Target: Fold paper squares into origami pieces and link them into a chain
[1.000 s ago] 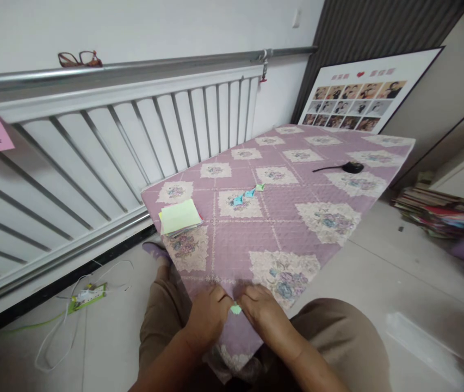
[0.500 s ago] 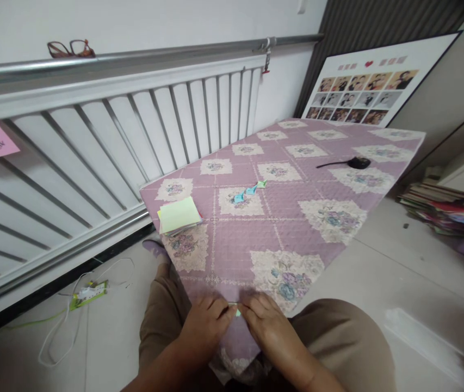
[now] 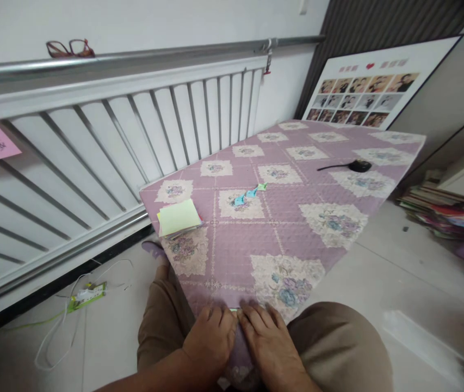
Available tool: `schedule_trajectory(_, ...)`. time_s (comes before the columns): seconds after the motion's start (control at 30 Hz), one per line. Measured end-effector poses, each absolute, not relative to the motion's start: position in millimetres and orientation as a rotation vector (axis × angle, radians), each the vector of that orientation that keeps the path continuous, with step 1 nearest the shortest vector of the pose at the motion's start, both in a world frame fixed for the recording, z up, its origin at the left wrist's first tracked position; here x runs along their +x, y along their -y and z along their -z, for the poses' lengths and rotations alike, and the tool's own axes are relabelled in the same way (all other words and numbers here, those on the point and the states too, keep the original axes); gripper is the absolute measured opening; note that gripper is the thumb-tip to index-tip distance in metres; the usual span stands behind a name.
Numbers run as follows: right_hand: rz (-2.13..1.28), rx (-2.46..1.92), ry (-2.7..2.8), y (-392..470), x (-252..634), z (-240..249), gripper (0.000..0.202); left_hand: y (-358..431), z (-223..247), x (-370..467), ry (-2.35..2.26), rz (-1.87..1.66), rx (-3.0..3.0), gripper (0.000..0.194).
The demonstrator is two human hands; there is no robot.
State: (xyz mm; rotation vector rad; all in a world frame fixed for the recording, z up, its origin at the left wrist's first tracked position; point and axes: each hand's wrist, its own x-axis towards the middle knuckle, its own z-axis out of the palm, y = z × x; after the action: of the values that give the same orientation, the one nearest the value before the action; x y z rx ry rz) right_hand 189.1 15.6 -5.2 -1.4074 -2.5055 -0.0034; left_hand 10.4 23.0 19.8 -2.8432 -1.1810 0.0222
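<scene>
At the near edge of the table, my left hand (image 3: pixel 213 335) and my right hand (image 3: pixel 266 332) lie side by side, fingers bent and pressed down. Between their fingertips a thin strip of pale green paper (image 3: pixel 234 310) shows; the fingers cover the rest of it. Farther up the cloth, two small folded blue papers (image 3: pixel 239 200) and a folded green paper (image 3: pixel 261 187) stand in a slanting row. To the left lies a stack of paper sheets (image 3: pixel 179 218), pale yellow-green on top.
A purple flowered cloth (image 3: pixel 240 250) covers the table. On its far right rests a black object with a thin tail (image 3: pixel 358 165). A white radiator (image 3: pixel 166 125) runs along the left. Glasses (image 3: pixel 70 49) sit on the pipe above. A power strip (image 3: pixel 87 295) lies on the floor.
My fingers have closed in over the small green paper, so less of it shows. Both hands have shifted slightly, and the left forearm lies at a flatter angle.
</scene>
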Motion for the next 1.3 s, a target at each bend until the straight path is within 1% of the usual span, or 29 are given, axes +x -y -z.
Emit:
schedule_trajectory(0.2, 0.009, -1.426, 2.401, -8, 191, 8, 0.043, -21, -18, 7, 1.303, 0.008, -2.822, 0.035)
schedule_trajectory(0.3, -0.008, -1.467, 2.400, -9, 187, 1, 0.040, -21, -20, 7, 1.358, 0.033, -2.818, 0.035)
schedule_trajectory(0.4, -0.137, -1.506, 2.379, -18, 187, -14, 0.035, -30, -26, 4, 1.447, 0.074, -2.916, 0.030)
schedule_trajectory(0.47, -0.317, -1.502, 2.355, -26, 190, -25, 0.031, -38, -31, 2, 1.545, 0.209, -3.029, 0.026)
schedule_trajectory(0.57, -0.517, -1.478, 2.281, -33, 195, -36, 0.025, -46, -34, -2, 1.729, 0.516, -3.138, 0.026)
schedule_trajectory(0.63, -0.571, -1.502, 2.219, -35, 195, -37, 0.021, -47, -33, -1, 1.840, 0.670, -3.124, 0.024)
schedule_trajectory(0.73, -0.594, -1.522, 2.152, -34, 194, -32, 0.021, -47, -30, 3, 1.976, 0.774, -3.036, 0.019)
schedule_trajectory(0.87, -0.616, -1.514, 2.103, -32, 193, -28, 0.020, -51, -27, 11, 2.116, 0.747, -2.938, 0.018)
schedule_trajectory(1.03, -0.584, -1.569, 2.101, -33, 188, -31, 0.009, -53, -26, 13, 2.177, 0.763, -2.866, 0.015)
schedule_trajectory(1.2, -0.506, -1.650, 2.071, -37, 182, -31, 0.007, -48, -26, 9, 2.132, 0.822, -2.913, 0.010)
schedule_trajectory(1.3, -0.524, -1.650, 2.106, -40, 182, -31, 0.006, -48, -28, 10, 2.101, 0.757, -2.936, 0.009)
